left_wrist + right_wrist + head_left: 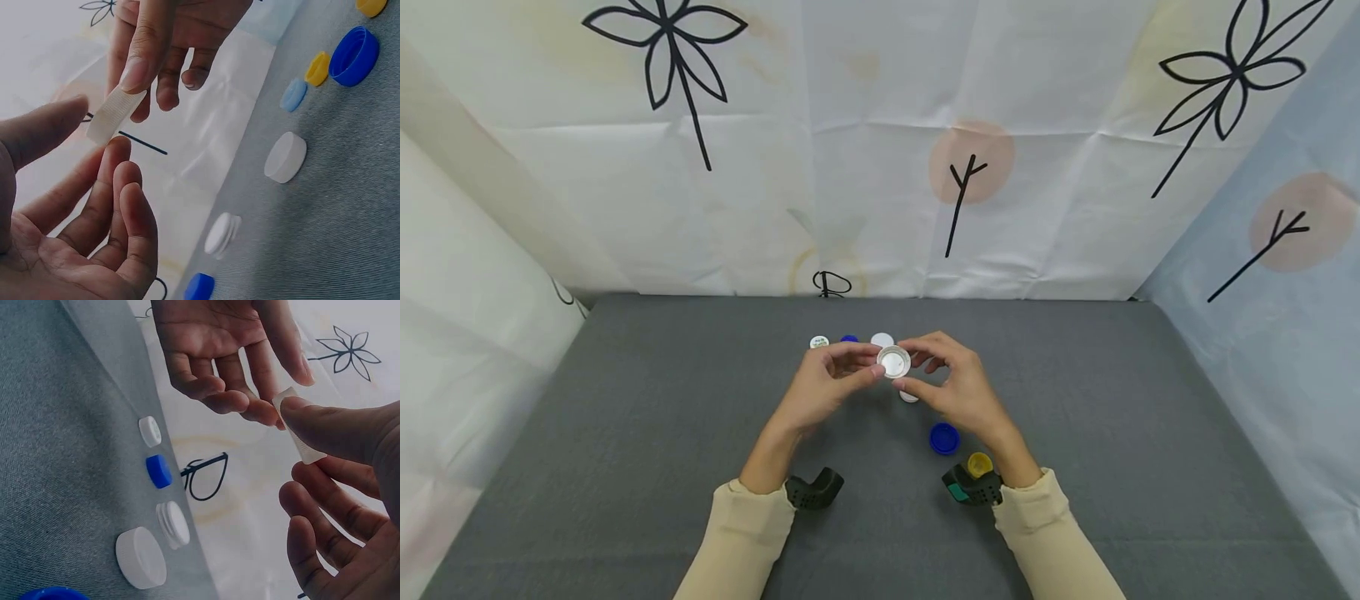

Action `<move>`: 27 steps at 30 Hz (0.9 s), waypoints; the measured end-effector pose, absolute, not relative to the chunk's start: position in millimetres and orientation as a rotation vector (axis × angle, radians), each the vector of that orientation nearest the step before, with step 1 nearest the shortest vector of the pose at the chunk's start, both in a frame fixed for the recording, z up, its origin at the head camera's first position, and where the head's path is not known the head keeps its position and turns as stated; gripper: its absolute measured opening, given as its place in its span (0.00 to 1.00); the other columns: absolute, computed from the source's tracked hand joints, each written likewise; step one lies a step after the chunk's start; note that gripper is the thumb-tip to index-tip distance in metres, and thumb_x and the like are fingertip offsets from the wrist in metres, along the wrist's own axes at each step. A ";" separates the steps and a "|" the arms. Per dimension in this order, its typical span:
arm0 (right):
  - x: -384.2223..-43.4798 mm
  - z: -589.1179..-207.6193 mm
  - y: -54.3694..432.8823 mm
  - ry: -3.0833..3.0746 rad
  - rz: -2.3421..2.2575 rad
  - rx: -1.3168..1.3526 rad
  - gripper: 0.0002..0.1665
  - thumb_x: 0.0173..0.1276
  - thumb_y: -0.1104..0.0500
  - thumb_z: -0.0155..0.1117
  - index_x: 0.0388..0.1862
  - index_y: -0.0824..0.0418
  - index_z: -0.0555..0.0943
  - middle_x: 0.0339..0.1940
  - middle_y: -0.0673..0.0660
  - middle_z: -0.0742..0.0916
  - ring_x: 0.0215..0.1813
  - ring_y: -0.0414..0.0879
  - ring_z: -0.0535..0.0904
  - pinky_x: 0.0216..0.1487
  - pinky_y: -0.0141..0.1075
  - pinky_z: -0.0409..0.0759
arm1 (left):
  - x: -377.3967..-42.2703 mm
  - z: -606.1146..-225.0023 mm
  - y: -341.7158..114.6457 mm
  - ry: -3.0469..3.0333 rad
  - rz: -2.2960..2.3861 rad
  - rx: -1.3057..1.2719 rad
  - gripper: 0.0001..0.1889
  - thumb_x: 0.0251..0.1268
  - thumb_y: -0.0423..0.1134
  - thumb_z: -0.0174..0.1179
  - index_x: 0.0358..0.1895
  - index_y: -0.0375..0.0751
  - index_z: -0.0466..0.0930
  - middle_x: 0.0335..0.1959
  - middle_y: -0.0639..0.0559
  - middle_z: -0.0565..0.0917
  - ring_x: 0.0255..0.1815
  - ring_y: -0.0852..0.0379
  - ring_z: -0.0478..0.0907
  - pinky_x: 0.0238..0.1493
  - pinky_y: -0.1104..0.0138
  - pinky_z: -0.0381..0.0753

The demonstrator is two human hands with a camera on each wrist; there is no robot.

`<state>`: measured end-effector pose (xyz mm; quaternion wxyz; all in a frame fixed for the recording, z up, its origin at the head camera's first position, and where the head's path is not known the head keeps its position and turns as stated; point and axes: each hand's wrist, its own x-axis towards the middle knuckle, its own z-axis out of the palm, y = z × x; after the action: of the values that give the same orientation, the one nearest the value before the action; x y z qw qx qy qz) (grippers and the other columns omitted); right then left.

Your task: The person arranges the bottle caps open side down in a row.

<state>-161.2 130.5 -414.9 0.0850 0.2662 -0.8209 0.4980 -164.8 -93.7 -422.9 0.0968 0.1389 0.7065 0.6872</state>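
Note:
A white bottle cap point(893, 362) is held up over the grey table, its hollow inside facing the head camera. My right hand point(958, 383) pinches it, the thumb lying over its ribbed side in the right wrist view. From the other side my left hand point(827, 379) reaches to the cap with relaxed fingers. Its fingertips point(117, 147) are right at the cap's edge, while the left thumb stands a little apart from it in both wrist views. Behind the held cap, another white cap point(909, 397) lies on the table, partly hidden.
Along the back lie a white cap with green print point(819, 342), a blue cap point(849, 338) and a white cap point(882, 340). A large blue cap point(943, 438) and a yellow cap point(980, 465) lie by the right forearm. The left wrist view adds a light blue cap point(294, 94).

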 end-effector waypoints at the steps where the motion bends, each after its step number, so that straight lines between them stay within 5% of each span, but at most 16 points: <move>1: -161.3 -415.6 130.4 -2.448 1.483 0.792 0.24 0.60 0.63 0.79 0.56 0.60 0.85 0.47 0.53 0.86 0.47 0.49 0.81 0.45 0.47 0.78 | -164.7 -423.5 -93.6 2.079 2.045 0.387 0.18 0.69 0.35 0.67 0.58 0.30 0.81 0.47 0.42 0.85 0.51 0.39 0.82 0.53 0.57 0.82; 7: -161.0 -418.0 129.4 -2.463 1.492 0.773 0.25 0.59 0.62 0.80 0.56 0.59 0.85 0.47 0.53 0.85 0.47 0.52 0.81 0.46 0.53 0.79 | -165.6 -424.8 -90.1 2.028 2.074 0.260 0.15 0.72 0.35 0.64 0.55 0.29 0.83 0.43 0.44 0.88 0.52 0.31 0.81 0.55 0.45 0.79; 19: -160.8 -412.2 132.6 -2.491 1.661 0.738 0.18 0.68 0.63 0.72 0.57 0.62 0.85 0.46 0.55 0.86 0.46 0.49 0.81 0.47 0.47 0.80 | -162.5 -417.7 -89.2 2.025 2.158 0.314 0.13 0.70 0.31 0.64 0.53 0.26 0.83 0.41 0.44 0.86 0.40 0.55 0.84 0.46 0.64 0.84; 27: -163.5 -406.5 136.6 -2.429 1.840 0.703 0.12 0.74 0.66 0.64 0.53 0.67 0.85 0.45 0.60 0.88 0.46 0.58 0.83 0.45 0.36 0.81 | -160.5 -409.9 -85.0 2.057 2.172 0.420 0.13 0.70 0.28 0.64 0.53 0.26 0.82 0.47 0.38 0.85 0.50 0.41 0.82 0.51 0.64 0.83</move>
<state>-163.5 136.6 -406.5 0.0070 0.2249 -0.7767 0.5883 -160.5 -85.0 -409.9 0.0606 0.1387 0.6796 0.7177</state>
